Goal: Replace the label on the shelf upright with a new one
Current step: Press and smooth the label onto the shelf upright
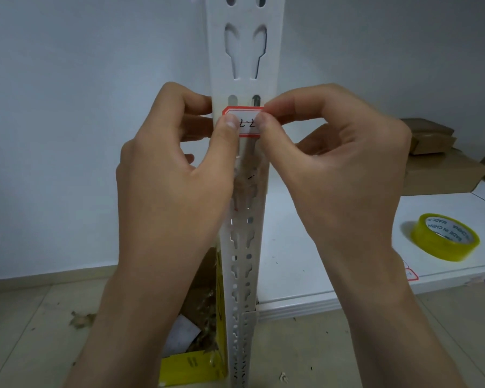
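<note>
A white slotted shelf upright (245, 57) rises through the middle of the view. A small white label with a red border and handwritten marks (247, 123) lies flat against its front face. My left hand (174, 175) wraps around the upright's left side, its thumb pressing the label's left part. My right hand (333, 163) pinches the label's right edge between thumb and forefinger. Below the label the upright carries brownish sticky residue (247, 177).
A yellow roll of tape (445, 236) lies on the white shelf board (333, 275) at right, near a loose red-bordered label (410, 274) at the board's front edge. Cardboard boxes (437, 163) sit behind. A yellow box with paper scraps (196, 331) stands on the floor left of the upright.
</note>
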A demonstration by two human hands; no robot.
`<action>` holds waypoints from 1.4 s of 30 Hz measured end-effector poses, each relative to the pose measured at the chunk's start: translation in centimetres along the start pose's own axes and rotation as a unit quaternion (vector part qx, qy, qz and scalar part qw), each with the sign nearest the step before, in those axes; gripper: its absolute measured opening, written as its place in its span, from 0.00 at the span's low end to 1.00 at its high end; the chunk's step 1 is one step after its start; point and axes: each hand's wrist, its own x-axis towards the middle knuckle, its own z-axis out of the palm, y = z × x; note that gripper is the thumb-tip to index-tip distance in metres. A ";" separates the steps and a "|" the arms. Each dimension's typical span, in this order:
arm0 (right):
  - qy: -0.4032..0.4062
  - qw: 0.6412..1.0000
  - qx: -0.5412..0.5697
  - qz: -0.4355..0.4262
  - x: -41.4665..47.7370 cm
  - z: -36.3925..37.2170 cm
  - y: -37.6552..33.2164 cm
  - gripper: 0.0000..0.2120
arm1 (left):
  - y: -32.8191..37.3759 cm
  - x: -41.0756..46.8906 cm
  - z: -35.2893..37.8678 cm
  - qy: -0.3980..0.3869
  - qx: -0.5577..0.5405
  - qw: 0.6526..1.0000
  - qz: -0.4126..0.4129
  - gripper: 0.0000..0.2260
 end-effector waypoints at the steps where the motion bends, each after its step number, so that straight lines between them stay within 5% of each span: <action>1: 0.001 1.000 -0.002 -0.001 0.0 0.0 -0.1 0.02 | 0.1 0.0 0.0 -0.001 0.002 1.000 -0.001 0.07; 42: 0.029 0.999 -0.017 0.008 -0.3 0.3 -0.5 0.05 | 0.2 -0.4 0.2 0.012 -0.025 0.999 -0.016 0.06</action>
